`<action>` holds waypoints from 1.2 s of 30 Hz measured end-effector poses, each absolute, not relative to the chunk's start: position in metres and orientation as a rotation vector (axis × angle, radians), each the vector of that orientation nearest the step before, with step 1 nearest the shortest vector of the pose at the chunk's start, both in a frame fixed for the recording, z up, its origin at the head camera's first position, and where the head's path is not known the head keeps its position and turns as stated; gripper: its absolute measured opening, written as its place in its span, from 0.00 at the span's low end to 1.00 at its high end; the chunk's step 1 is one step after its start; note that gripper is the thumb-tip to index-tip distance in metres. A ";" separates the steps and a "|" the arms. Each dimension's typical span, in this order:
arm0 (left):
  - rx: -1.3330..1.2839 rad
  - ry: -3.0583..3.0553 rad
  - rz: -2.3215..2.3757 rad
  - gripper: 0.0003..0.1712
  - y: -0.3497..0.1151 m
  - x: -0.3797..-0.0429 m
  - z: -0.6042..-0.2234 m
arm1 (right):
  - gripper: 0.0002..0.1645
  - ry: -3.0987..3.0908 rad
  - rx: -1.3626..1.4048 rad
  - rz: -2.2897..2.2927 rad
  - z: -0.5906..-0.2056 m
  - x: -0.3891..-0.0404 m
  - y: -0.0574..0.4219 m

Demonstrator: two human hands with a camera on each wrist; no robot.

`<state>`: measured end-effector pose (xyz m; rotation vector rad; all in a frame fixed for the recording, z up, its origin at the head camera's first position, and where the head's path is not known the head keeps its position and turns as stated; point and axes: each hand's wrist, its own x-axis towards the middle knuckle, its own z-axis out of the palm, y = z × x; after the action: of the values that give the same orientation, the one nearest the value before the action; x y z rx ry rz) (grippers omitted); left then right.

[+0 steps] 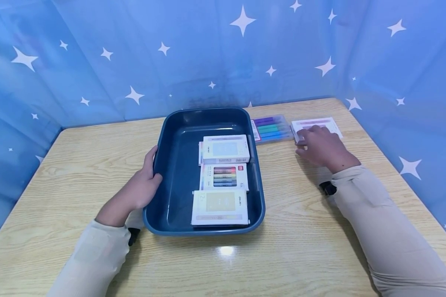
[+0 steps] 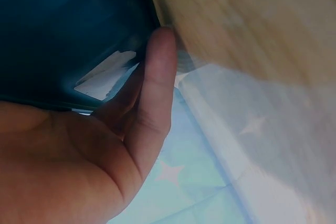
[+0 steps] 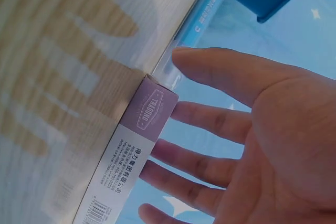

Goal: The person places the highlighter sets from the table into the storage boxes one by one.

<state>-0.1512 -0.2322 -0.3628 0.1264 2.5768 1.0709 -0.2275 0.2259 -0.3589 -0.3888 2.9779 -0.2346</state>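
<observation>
My left hand (image 1: pixel 143 187) holds the left side of a dark blue tray (image 1: pixel 171 123), thumb over the rim and fingers along the outer wall. In the left wrist view, the fingers (image 2: pixel 160 72) lie against the tray. Over at the right, my right hand (image 1: pixel 321 148) reaches onto a flat white and mauve box (image 1: pixel 332 123). Its fingertips are right at the box's face in the right wrist view, and the thumb (image 3: pixel 210 66) stands apart near the box's end. Left of this box lies a clear case of purple, green and blue pens (image 1: pixel 271 128).
Inside the tray's right half lie several white boxes: a stacked one (image 1: pixel 226 148) at the back, a windowed one (image 1: pixel 224 177) in the middle, and another box (image 1: pixel 220 208) in front. A blue starry curtain (image 1: pixel 208 49) borders the wooden table (image 1: pixel 96 161).
</observation>
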 end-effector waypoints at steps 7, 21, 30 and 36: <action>0.115 2.583 1.054 0.42 -0.233 -0.152 -0.363 | 0.33 3.022 -0.396 -0.183 -0.360 -0.227 0.227; 0.122 2.584 1.053 0.43 -0.233 -0.152 -0.362 | 0.34 3.015 -0.313 -0.215 -0.360 -0.231 0.232; 0.125 2.589 1.052 0.43 -0.232 -0.152 -0.363 | 0.36 2.978 -0.288 -0.249 -0.362 -0.236 0.239; 0.125 2.590 1.054 0.42 -0.233 -0.153 -0.365 | 0.35 2.923 -0.315 -0.346 -0.366 -0.241 0.244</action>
<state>-0.1528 -0.2332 -0.3655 0.1253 2.5900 1.0539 -0.2408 0.2443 -0.3664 -0.3148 2.9226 -0.3456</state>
